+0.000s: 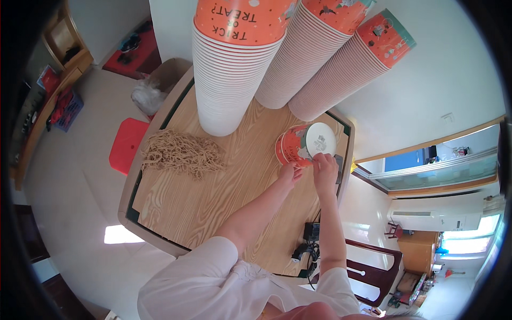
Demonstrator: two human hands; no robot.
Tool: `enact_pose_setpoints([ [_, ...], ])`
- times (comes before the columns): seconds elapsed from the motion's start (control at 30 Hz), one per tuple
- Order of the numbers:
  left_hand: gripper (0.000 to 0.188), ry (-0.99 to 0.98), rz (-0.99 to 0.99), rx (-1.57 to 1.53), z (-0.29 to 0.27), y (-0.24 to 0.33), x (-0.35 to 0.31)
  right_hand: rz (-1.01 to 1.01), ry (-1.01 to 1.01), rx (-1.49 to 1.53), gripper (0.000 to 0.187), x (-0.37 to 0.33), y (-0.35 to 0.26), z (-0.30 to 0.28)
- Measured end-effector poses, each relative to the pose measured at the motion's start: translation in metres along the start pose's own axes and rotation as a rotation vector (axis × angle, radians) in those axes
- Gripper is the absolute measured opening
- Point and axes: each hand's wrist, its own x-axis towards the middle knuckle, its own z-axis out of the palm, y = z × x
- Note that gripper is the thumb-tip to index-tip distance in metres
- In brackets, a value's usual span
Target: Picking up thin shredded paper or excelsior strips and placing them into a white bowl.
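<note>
Wood-grained desk lay under our left grip and right grip, both grasping the orange bucket. We were apparently angling it; steadying probably came next.

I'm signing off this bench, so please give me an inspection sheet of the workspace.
Surface: wood-grain table with a pale border.
Job's things: orange paper bucket, tilted; three tall stacks of nested paper buckets at the far side.
Clutter: loose tan twine bundle, left side.
Hands: left hand and right hand both hold the bucket, right by its base.
Cables: black cables beside a black box, near edge.
Surroundings: red stool left, dark chair right.
</note>
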Motion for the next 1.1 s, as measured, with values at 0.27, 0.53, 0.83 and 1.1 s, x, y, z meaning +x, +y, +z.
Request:
enact_pose_setpoints([
  [0.27, 0.018, -0.009, -0.025, 0.073, -0.024, -0.006, 0.022, -0.040, -0.034, -0.022, 0.007, 0.001, 0.000, 0.005],
  [0.53, 0.020, 0.044, -0.004, 0.141, -0.031, -0.001, 0.026, -0.141, -0.102, -0.026, 0.008, 0.007, 0.016, -0.004],
  [0.83, 0.020, 0.052, 0.039, 0.212, -0.037, 0.003, 0.025, -0.165, -0.194, -0.066, 0.009, 0.014, 0.030, 0.017],
  [1.1, 0.024, -0.048, 0.067, 0.250, -0.048, 0.028, -0.001, -0.190, -0.246, -0.124, 0.008, 0.018, 0.025, 0.031],
])
